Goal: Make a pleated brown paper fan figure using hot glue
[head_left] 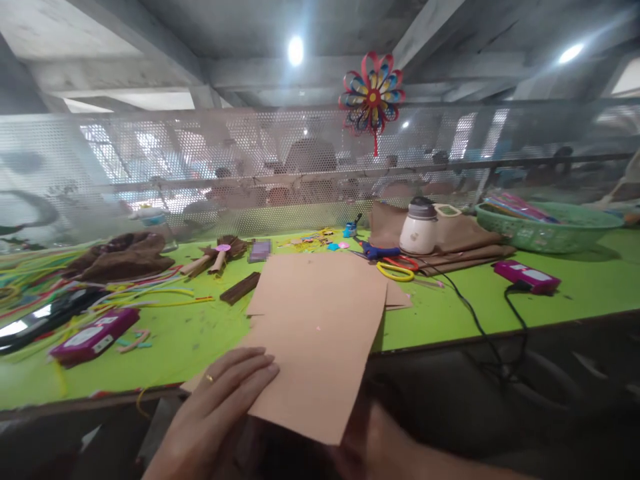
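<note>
A large sheet of pinkish-tan paper (pixel 315 320) lies on the green table and juts past its front edge. Another piece of the same colour shows under its right side. My left hand (pixel 220 393) lies on the sheet's lower left edge, fingers stretched out flat and close together, a ring on one of them; its thumb is hidden. Below the sheet's lower right corner, past the table edge, is my right hand (pixel 373 433). It is blurred and dark, and its fingers are hidden by the paper.
Scissors with yellow handles (pixel 397 271) and blue-handled pliers (pixel 380 252) lie behind the sheet. Beyond them are a white bottle (pixel 419 227), folded brown material (pixel 470 243) and a green basket (pixel 550 227). Purple boxes (pixel 95 335), a cable (pixel 470 307) and coloured strips (pixel 165 293) flank it.
</note>
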`<act>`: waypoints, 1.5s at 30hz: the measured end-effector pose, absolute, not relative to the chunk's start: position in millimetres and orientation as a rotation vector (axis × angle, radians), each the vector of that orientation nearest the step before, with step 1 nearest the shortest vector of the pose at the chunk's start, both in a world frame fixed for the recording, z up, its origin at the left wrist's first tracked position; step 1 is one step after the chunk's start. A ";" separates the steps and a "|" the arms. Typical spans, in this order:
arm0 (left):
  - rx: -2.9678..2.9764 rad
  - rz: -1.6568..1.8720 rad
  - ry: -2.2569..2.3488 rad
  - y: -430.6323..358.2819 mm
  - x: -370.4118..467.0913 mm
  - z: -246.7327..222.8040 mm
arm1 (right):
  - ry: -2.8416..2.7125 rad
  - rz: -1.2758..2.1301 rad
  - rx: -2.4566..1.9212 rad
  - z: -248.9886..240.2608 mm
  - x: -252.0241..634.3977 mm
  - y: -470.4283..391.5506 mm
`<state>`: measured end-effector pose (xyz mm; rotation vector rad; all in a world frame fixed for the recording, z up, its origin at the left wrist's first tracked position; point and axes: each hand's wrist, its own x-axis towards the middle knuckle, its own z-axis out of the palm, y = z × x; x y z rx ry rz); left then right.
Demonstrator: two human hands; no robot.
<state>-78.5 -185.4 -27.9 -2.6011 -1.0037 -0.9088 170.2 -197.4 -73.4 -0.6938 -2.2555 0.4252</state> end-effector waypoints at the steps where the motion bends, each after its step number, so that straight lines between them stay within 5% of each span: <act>1: -2.612 -0.930 -1.027 -185.9 -80.0 -25.5 | -2.218 0.422 -0.770 -75.5 186.3 -198.7; 5: -2.625 -1.086 -1.036 -184.5 -81.8 -18.8 | -1.920 0.280 -1.260 -70.4 253.7 -185.8; 10: -2.622 -1.180 -0.949 -180.6 -85.2 -19.0 | -1.709 -0.100 -1.314 -55.1 318.6 -134.9; 18: -2.677 -1.053 -0.814 -165.0 -99.0 -16.8 | -2.164 0.389 -1.113 -62.8 349.5 -93.9; 25: -2.521 -0.845 -0.869 -176.6 -115.2 -14.0 | -2.100 0.337 -1.124 -48.8 361.5 -124.9; 37: -2.298 -1.042 -0.853 -142.9 -74.4 22.3 | -2.041 0.381 -1.101 -52.4 357.6 -172.9; 45: -2.642 -0.860 -1.096 -116.0 -97.1 -6.1 | -2.044 0.490 -1.179 -65.2 366.3 -146.5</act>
